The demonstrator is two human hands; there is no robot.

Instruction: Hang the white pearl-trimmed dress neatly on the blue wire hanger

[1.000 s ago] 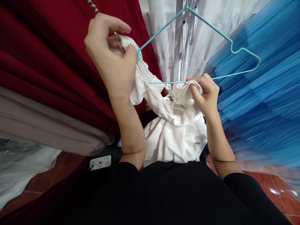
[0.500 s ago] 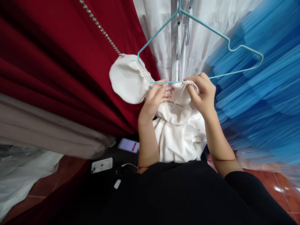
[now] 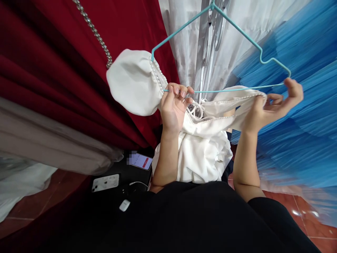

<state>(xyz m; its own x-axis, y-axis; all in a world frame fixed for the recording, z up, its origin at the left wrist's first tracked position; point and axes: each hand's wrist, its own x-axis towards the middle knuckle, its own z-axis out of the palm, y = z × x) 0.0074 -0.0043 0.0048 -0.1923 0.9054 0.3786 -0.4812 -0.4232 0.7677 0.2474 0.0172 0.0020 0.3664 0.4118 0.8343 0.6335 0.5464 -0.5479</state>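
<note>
A turquoise clothes hanger (image 3: pixel 234 26) slants across the upper middle, its left end inside the pearl-trimmed neckline of a white dress (image 3: pixel 205 158). One rounded white part of the dress (image 3: pixel 131 82) hangs out past that end. My left hand (image 3: pixel 173 109) has its fingers curled over the hanger's lower bar, close to the trim. On the other side, my right hand (image 3: pixel 268 110) stretches the neckline out to the right, thumb hooked in the fabric and forefinger touching the bar near the hanger's right end. A white tie cord (image 3: pixel 197 109) shows within the neck opening.
Red cloth (image 3: pixel 126 24) and a metal chain (image 3: pixel 93 31) are on the left. Blue tulle (image 3: pixel 297 140) fills the right side, with white curtains (image 3: pixel 181 42) behind. Two phones, one lit (image 3: pixel 142 161) and one face down (image 3: pixel 105 182), lie beside a white earbud case (image 3: pixel 124 205).
My right hand has moved right, drawing the neckline out toward the hanger's right end. My left hand's fingers, loose and blurred before, now curl over the bar.
</note>
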